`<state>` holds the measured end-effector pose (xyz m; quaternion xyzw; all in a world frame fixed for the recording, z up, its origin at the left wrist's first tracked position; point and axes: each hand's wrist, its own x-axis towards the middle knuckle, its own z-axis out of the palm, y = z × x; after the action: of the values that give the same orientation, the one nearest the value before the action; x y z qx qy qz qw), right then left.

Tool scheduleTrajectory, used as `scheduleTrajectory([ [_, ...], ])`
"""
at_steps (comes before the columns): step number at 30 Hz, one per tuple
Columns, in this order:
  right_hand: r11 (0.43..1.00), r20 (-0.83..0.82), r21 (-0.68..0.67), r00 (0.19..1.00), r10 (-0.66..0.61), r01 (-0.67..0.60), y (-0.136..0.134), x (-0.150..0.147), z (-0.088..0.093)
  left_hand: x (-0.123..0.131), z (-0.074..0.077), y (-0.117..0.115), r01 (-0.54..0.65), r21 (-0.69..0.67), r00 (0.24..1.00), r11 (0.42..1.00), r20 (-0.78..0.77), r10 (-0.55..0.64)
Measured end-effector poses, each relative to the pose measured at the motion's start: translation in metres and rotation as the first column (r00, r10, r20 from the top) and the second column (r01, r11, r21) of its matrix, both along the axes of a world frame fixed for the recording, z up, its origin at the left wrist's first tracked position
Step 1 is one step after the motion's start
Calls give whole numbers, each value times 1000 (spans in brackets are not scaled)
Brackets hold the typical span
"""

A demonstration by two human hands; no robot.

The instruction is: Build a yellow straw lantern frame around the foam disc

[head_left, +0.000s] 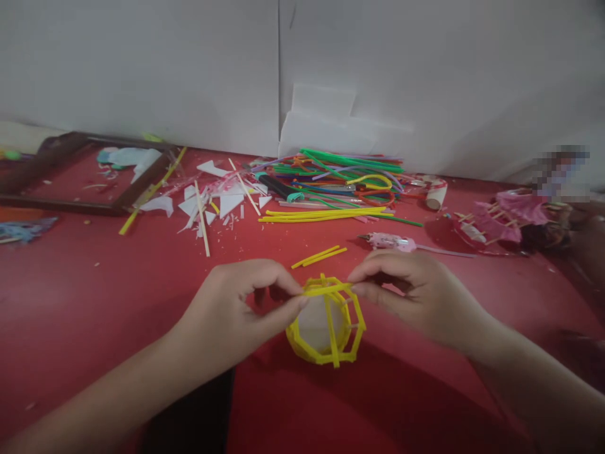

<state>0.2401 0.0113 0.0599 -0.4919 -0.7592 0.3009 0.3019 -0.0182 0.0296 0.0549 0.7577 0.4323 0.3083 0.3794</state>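
A short yellow pipe cleaner (326, 290) spans the gap between my two hands, over the far part of a round frame's top. My left hand (253, 302) pinches its left end between thumb and fingers. At the other end, my right hand (406, 290) pinches it the same way. The small many-sided yellow frame (359, 328) stands on the red table, with another yellow strip (331, 328) lying across its top from front to back. A pale round base shows inside. Just beyond the frame lie short cut yellow pieces (319, 256).
Long yellow pipe cleaners (326, 215) and a multicoloured pile (350, 167) lie toward the wall. A pink glue gun (390, 241) rests behind my right hand. Paper scraps (231, 200), a dark picture frame (61, 205) and a pink craft model (505, 217) stand around.
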Motion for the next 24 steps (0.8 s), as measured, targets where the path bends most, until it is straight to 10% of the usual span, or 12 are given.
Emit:
scheduleTrajectory([
  [10,978,-35,-122,984,-175,170,-27,5,-18,-5,-26,-15,-2,-321,984,947,169,60],
  [24,949,-268,-313,956,-118,30,-26,8,-18,-4,-26,-16,54,-330,958,942,284,44],
])
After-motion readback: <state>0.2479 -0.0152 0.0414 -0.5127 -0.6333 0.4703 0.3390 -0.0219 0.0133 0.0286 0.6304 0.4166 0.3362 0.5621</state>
